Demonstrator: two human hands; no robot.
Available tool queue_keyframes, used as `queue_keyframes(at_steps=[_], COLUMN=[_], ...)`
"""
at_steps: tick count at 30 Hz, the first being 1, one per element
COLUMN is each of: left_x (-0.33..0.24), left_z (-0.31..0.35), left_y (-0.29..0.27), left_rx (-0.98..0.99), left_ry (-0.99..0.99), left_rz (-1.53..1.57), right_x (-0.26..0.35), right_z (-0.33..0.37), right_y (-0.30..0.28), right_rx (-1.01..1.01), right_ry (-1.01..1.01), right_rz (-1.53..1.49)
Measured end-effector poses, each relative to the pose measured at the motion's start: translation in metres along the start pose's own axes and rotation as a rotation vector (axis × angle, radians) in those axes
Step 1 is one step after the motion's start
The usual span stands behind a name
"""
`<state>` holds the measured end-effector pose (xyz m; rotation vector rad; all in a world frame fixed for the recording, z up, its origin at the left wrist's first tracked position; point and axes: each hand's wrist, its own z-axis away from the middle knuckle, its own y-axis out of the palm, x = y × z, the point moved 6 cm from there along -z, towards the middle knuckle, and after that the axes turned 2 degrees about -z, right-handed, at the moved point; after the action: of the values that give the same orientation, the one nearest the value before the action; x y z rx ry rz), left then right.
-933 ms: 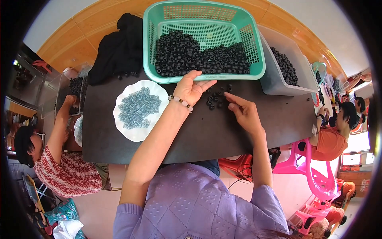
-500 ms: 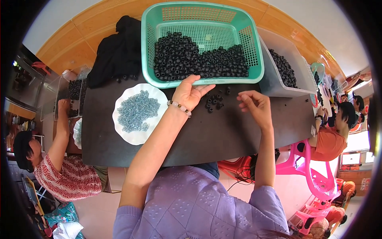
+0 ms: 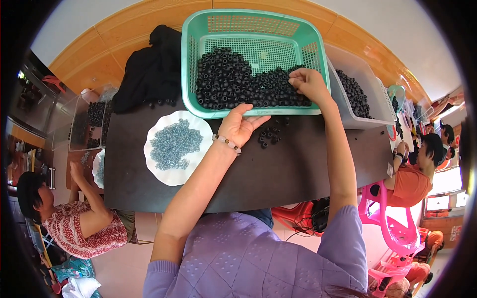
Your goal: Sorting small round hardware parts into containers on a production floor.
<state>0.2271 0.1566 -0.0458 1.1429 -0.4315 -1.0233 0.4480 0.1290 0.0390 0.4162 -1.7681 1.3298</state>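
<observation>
The left hand [image 3: 239, 130] is turned palm up, its thumb and fingers standing apart: the thumb touches the near rim of the green basket [image 3: 186, 64], and the other fingers lie just below it. If they carry some weight, I cannot tell. The right hand [image 3: 312, 87] reaches over the basket's right part, fingers bent and tips close together at the black beads [image 3: 223, 77] — whether a bead is between them, I cannot make out. The basket is at the far side of the table [image 3: 278, 174], its long axis running left to right before the person. The beads hide much of its bottom, and the basket covers part of the clear box [image 3: 355, 120] at its right.
</observation>
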Motion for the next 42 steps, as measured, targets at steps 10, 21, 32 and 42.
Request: queue_keyframes(at_steps=[10,21,32,42], left_x=[-0.002,0.000,-0.001,0.001], left_z=[-0.006,-0.002,-0.002,-0.002], left_y=[-0.007,0.004,0.000,-0.003], left_rx=[0.009,0.048,-0.003,-0.002], left_ry=[-0.016,-0.010,-0.001,-0.013], left_rz=[-0.011,0.022,0.030,0.034], right_x=[0.095,0.087,0.059,0.080], right_z=[0.001,-0.018,-0.029,-0.047], right_y=[0.070,0.106,0.057,0.066], right_rx=[0.165,0.325,0.171,0.094], right_ry=[-0.631,-0.925,-0.569,-0.598], right_rz=[0.282,0.616,0.806,0.527])
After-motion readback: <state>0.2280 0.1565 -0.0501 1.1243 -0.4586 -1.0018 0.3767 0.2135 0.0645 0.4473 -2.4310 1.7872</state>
